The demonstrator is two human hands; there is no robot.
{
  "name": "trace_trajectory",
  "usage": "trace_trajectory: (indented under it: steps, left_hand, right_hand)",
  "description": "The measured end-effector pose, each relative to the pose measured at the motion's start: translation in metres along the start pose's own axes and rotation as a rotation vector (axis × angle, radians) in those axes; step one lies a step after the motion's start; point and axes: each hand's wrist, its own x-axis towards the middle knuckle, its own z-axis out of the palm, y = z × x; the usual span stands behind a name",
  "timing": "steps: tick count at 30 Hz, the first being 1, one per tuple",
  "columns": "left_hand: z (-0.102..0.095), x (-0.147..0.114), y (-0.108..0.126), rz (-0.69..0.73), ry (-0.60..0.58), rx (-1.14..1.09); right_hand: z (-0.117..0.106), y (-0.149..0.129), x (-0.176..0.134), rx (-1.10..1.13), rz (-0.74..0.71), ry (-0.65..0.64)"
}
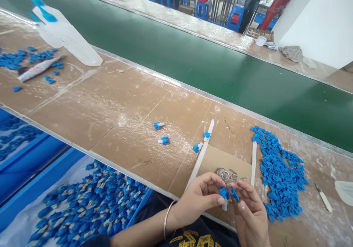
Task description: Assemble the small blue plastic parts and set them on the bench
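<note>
A green conveyor belt (209, 67) runs past a clear plastic bottle (66, 37) (lying down) and a white tube (37, 70)

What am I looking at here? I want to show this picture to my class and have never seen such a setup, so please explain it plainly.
This is one picture from a camera worn on a person's head, looking forward and down at their own two bare hands. There is no machine arm. The left hand, with a bangle on the wrist, pinches a small blue and white part. The right hand holds a small blue piece right beside it.

The hands work over a worn brown workbench. A pile of loose blue pieces lies to the right, and a few blue and white parts are scattered in the middle. A blue bin at lower left holds many such parts. Beyond the bench runs a green conveyor belt. Other people stand far behind it.
</note>
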Motion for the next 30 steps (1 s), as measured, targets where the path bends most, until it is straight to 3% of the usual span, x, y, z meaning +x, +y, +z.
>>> trace_trajectory:
  steps: [4,7,12,16,21,25,27,30]
  left_hand:
    - [0.006,0.001,-0.001,0.019,-0.02,-0.036]
    - [0.008,0.002,-0.002,0.04,-0.013,-0.031]
    - [0.004,0.005,-0.004,0.084,0.083,0.027]
    - [0.0,0.006,-0.005,0.022,0.143,0.07]
    - [0.001,0.008,-0.007,-0.015,0.179,0.046]
    - [0.001,0.009,-0.008,-0.008,0.109,0.013]
    - [-0.004,0.009,-0.005,0.011,0.093,0.031]
    - [-0.018,0.007,0.004,0.061,0.163,0.126]
  right_hand:
    - [0.0,-0.003,-0.003,0.033,-0.02,0.014]
    - [-0.003,-0.003,-0.007,-0.084,-0.091,0.002]
    - [-0.009,-0.002,-0.013,-0.68,-0.485,-0.091]
    - [-0.007,-0.002,-0.016,-0.891,-0.714,-0.158]
    - [-0.008,-0.001,-0.017,-0.915,-0.745,-0.168]
    - [-0.031,-0.006,-0.011,-0.922,-0.613,-0.252]
    - [-0.053,-0.008,-0.003,-1.044,-0.554,-0.136]
    - [-0.092,-0.003,0.013,-1.309,-0.515,0.044]
